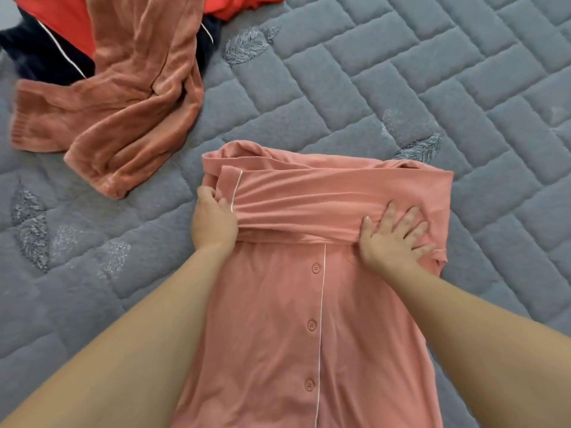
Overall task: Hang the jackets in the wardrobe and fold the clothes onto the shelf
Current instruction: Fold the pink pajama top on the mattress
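A salmon-pink button-up shirt (278, 319) with white piping lies flat on the grey quilted bed, its buttoned front facing up. Its far part is folded across in a band, a sleeve cuff lying on top at the left. My left hand (213, 219) grips the left end of that folded band, fingers curled into the cloth by the cuff. My right hand (394, 239) lies flat with spread fingers, pressing the right end of the fold down.
A crumpled rust-coloured velvet garment (123, 97) lies at the upper left, over a dark navy piece with white piping (46, 54) and red clothes (234, 6). The grey quilted bed cover (401, 72) stretches to the right and far side.
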Demonstrator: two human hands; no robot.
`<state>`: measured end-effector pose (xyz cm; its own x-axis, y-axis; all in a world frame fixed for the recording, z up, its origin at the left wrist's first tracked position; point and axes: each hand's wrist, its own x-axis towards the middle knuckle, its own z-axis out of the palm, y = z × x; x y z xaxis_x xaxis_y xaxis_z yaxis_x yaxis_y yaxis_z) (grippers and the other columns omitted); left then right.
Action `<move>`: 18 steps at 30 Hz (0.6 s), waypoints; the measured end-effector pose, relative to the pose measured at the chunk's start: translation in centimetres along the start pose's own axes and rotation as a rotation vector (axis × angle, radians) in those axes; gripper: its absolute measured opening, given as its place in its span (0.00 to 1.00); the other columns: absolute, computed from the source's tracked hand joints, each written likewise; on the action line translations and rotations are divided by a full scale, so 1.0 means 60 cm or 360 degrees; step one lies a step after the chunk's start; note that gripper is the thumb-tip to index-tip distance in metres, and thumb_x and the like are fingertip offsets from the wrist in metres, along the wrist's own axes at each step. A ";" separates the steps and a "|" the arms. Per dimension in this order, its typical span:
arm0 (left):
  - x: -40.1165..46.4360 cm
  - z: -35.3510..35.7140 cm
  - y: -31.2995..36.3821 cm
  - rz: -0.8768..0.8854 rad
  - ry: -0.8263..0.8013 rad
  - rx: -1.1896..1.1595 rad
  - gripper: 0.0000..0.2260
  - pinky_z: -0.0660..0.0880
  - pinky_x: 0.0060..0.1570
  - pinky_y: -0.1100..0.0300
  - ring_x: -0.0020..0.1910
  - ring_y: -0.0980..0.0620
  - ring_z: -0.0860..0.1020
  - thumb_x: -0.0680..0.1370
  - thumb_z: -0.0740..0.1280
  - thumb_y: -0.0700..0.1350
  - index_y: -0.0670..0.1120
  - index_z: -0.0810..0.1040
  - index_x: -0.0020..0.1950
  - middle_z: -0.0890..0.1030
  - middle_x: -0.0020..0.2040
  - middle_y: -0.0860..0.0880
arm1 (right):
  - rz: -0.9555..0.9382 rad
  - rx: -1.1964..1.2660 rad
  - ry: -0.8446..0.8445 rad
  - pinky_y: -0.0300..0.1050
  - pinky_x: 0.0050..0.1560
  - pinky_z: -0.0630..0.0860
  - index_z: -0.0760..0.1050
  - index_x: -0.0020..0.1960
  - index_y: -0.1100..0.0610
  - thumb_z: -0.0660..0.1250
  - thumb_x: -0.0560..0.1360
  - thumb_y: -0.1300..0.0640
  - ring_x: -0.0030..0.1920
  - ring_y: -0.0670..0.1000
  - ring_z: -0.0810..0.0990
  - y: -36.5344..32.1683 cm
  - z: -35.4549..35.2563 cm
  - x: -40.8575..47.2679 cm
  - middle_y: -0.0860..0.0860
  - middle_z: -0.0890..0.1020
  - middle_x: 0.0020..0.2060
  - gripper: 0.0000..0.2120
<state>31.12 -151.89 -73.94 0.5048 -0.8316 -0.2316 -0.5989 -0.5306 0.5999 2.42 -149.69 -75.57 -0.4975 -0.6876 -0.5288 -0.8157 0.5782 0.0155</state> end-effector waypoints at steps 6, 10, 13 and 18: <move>0.011 0.014 -0.005 -0.0257 0.0148 -0.0191 0.04 0.60 0.45 0.57 0.55 0.38 0.75 0.82 0.55 0.40 0.45 0.65 0.56 0.77 0.57 0.40 | -0.0435 -0.0200 0.0374 0.71 0.72 0.37 0.44 0.80 0.47 0.45 0.80 0.39 0.78 0.57 0.40 0.014 -0.002 -0.033 0.50 0.44 0.80 0.31; 0.002 -0.005 -0.008 -0.0132 0.0051 0.0060 0.09 0.64 0.53 0.52 0.61 0.36 0.72 0.80 0.59 0.40 0.41 0.67 0.59 0.73 0.62 0.37 | -0.0413 -0.0213 0.0229 0.72 0.71 0.37 0.37 0.80 0.48 0.45 0.80 0.39 0.78 0.57 0.34 0.028 0.013 -0.059 0.48 0.37 0.79 0.32; -0.034 -0.018 0.002 0.0131 0.0145 0.0577 0.20 0.66 0.59 0.43 0.62 0.36 0.68 0.74 0.63 0.39 0.41 0.67 0.66 0.68 0.64 0.37 | -0.0531 -0.0288 0.0245 0.68 0.73 0.37 0.37 0.80 0.51 0.47 0.81 0.40 0.78 0.59 0.35 0.046 0.017 -0.079 0.50 0.37 0.79 0.34; -0.127 -0.027 -0.003 0.0909 -0.0611 0.0605 0.08 0.72 0.48 0.47 0.49 0.39 0.77 0.74 0.64 0.39 0.44 0.74 0.52 0.78 0.51 0.42 | -0.0892 -0.0392 0.0171 0.62 0.75 0.41 0.43 0.80 0.47 0.53 0.78 0.41 0.78 0.55 0.40 0.109 0.046 -0.129 0.49 0.43 0.80 0.35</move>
<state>28.38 -145.20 -71.07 -0.1538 -0.9543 -0.2561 -0.9075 0.0339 0.4187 1.76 -139.34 -73.72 0.0094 -0.9051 -0.4251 -0.9993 0.0073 -0.0376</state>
